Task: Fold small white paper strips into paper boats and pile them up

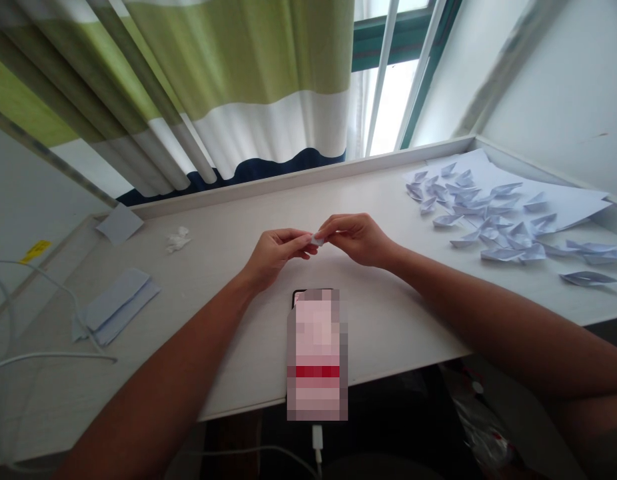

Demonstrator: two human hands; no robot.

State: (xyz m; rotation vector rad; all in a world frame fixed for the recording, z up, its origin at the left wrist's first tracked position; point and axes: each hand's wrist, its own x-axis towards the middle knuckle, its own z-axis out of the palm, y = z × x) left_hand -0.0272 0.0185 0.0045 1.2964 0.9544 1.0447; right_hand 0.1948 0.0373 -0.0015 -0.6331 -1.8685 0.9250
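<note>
A small folded piece of white paper (317,241) is pinched between my two hands above the middle of the desk. My left hand (278,257) grips its left side with thumb and fingertips. From the right, my right hand (358,239) closes thumb and forefinger on the same piece. Most of the paper is hidden by the fingers, so its shape cannot be made out. Below the hands lies a phone (317,353) with a blurred screen. Many folded paper boats (488,213) are spread to the right of my right hand.
Flat white sheets (578,193) lie under the boats. On the left are a stack of paper pieces (121,303), crumpled paper (178,240), a square sheet (119,223) and a white cable (53,360). A charging plug (317,438) is at the phone's lower end, past the desk's front edge.
</note>
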